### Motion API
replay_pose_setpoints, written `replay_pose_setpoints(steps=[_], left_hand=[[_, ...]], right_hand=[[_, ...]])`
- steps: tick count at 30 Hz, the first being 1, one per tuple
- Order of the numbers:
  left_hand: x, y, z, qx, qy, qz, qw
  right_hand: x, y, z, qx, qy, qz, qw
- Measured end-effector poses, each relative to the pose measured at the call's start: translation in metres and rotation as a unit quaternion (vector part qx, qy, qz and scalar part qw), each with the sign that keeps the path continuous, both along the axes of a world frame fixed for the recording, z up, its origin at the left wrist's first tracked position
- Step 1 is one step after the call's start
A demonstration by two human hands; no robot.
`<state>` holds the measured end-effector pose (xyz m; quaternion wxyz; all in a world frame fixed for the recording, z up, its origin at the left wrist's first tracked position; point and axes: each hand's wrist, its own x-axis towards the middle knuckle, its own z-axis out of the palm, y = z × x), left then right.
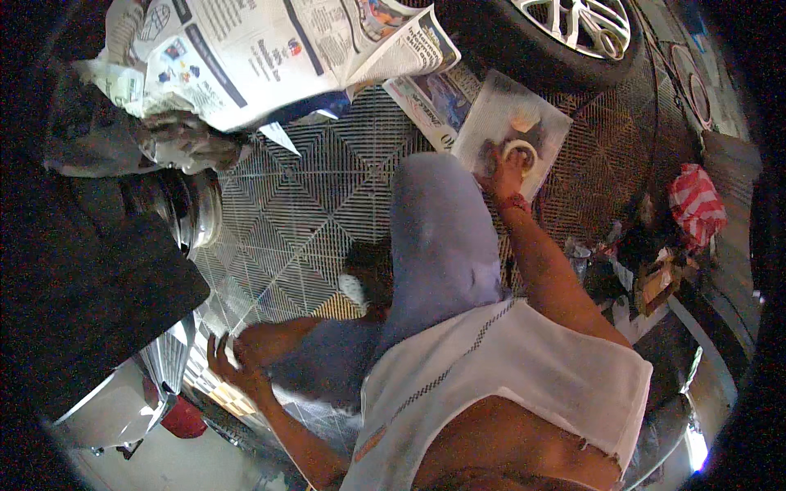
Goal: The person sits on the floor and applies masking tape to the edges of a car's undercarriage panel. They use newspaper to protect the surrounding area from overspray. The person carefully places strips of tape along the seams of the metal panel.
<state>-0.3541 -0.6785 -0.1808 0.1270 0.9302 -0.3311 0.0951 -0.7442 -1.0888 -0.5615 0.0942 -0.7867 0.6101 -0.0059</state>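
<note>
My right hand (504,170) reaches forward onto a white sheet (491,114) lying on the grid floor, and its fingers close around a pale roll of tape (522,150). My left hand (232,362) is low at the left with its fingers spread, resting on the floor tiles beside my bent knee (278,340); it holds nothing. My other leg, in grey-purple trousers (438,237), stretches toward the sheet. A large newspaper (246,57) hangs over a dark car body at the upper left.
A tyre with a silver alloy wheel (565,37) stands just behind the sheet. What looks like another person's hand (187,141) holds the newspaper's lower edge. A car lamp (187,214) sits at the left; a red-and-white striped cloth (696,204) and scraps (655,278) lie to the right.
</note>
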Motion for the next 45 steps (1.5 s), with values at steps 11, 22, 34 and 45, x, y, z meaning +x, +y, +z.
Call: replay_pose_setpoints(steps=[11,22,34,45], left_hand=[[0.007,-0.115,-0.081,0.053,0.053,-0.218,0.973],[-0.186,-0.352,-0.037,-0.045,0.629,-0.372,0.681],[-0.147,-0.323,-0.078,0.008,0.532,-0.452,0.716],[-0.171,-0.31,-0.063,-0.152,0.476,-0.476,0.724]], right_hand=[[-0.028,-0.016,-0.017,-0.109,-0.096,-0.153,0.977],[-0.028,0.049,0.329,0.0,-0.267,0.023,0.963],[0.029,0.121,0.353,0.029,-0.382,0.013,0.924],[0.001,0.067,0.342,-0.044,-0.513,-0.111,0.85]])
